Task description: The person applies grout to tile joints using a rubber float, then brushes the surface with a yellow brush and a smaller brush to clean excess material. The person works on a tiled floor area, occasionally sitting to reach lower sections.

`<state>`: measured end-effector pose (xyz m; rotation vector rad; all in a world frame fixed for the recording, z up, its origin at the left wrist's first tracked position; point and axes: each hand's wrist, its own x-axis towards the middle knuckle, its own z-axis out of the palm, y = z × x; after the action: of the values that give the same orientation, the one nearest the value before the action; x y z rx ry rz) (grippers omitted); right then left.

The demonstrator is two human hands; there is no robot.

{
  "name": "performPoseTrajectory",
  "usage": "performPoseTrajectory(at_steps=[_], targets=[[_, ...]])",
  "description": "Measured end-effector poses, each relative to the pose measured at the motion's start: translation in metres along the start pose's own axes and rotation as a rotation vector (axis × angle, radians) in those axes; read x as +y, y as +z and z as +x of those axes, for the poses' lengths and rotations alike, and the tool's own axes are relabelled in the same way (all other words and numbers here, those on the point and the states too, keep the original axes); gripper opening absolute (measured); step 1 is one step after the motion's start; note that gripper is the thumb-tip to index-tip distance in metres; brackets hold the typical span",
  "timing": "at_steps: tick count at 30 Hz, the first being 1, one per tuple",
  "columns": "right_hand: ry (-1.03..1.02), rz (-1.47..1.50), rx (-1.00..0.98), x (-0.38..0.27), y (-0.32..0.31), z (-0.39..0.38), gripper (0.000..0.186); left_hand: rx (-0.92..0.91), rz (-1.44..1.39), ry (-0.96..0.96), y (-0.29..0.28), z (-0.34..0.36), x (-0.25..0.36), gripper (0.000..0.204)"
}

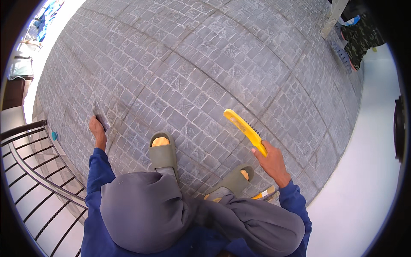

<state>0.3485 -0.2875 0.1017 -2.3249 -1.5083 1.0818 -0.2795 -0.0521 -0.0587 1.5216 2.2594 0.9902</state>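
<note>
Yellow wire brush [243, 127]: one, hanging over the paving ahead of the right slide, its long curved body slanting up and leftward from the hand, its dark bristles pointing toward the upper right.
Right hand [273, 163]: closing round the near end of the yellow wire brush, the thumb lying along one side and the fingers wrapping the other.
Left hand [97, 127]: gripping one thin dark flat blade [100, 116], well apart from the brush; the fingers are curling in around its edge, and I cannot tell whether the blade is touching the ground.
Slides: two olive slides [164, 156], one on each foot, both standing on the paving between the hands.
Paintbrush: one paintbrush [264, 193] with an orange handle and pale bristles, lying just beside the right slide; something dark is lying next to it, too hidden to tell.
Paving: one grey block-patterned floor [184, 64], spreading under everything, with longer grooves crossing it.
Railing: one dark metal railing [23, 129], curving along the left side; one small teal thing [54, 135] is sitting near its end.
Far right: one wooden post [335, 18] is standing beside another person's camouflage trouser leg [363, 40] and grey shoe [341, 55].
Wall: one white wall [364, 150], running down the right side.
</note>
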Motion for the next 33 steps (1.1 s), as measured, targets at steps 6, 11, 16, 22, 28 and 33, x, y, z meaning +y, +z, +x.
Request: performPoseTrajectory(at_steps=[6,11,16,22,28,33], targets=[[-0.029,-0.164,-0.213,-0.033,-0.076,0.016,0.041,0.138,0.333,-0.268,-0.012,-0.041,-0.041,0.056],[-0.121,-0.105,-0.032,-0.030,-0.052,0.074,0.043,0.160,0.518,-0.325,0.003,-0.060,-0.034,0.055],[0.006,-0.221,-0.073,0.002,-0.016,0.096,0.042,0.141,0.517,-0.259,-0.001,-0.064,-0.039,0.054],[-0.146,-0.209,0.003,0.004,0.011,0.113,0.042,0.175,0.469,-0.220,0.000,-0.065,-0.040,0.052],[-0.231,-0.152,0.014,-0.105,0.063,0.215,0.042,0.203,0.502,-0.233,0.003,-0.066,-0.040,0.049],[-0.297,-0.103,0.055,-0.191,0.094,0.288,0.037,0.207,0.524,-0.287,0.002,-0.065,-0.036,0.048]])
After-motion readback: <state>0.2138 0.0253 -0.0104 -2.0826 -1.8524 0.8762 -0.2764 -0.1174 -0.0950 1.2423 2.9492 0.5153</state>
